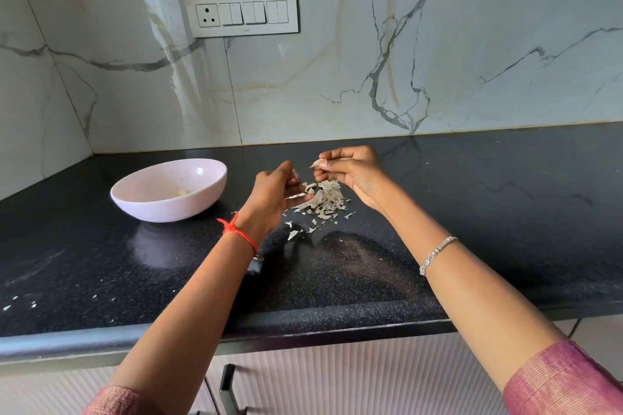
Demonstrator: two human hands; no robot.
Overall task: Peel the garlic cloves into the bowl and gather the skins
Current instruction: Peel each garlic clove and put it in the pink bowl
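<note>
**Garlic pinched over the skin pile**

My right hand (350,172) is up off the counter, its thumb and curled fingers pinching a pale, pointed garlic piece (317,163). I cannot tell whether there is a clove inside or only skin. Directly under it lies the pile of skins (324,200), a loose heap of papery flakes on the black counter (488,219), with a few stray flakes (292,233) trailing off toward me.

My left hand (273,193) is just beside the pile on its left, fingers curled in. A thin silvery blade shows at the fingertips and a dark handle end pokes out below the wrist, so I read it as a knife (296,196) gripped in that hand, though the hand hides most of it.

Well to the left stands the pink bowl (141,202), upright, with one yellowish peeled clove (181,192) at its bottom.

A red thread (237,231) circles my left wrist and a silver bracelet (437,252) my right. More tiny flakes (20,302) dot the near-left counter. On the marble wall behind sits a switch panel (241,13).
</note>
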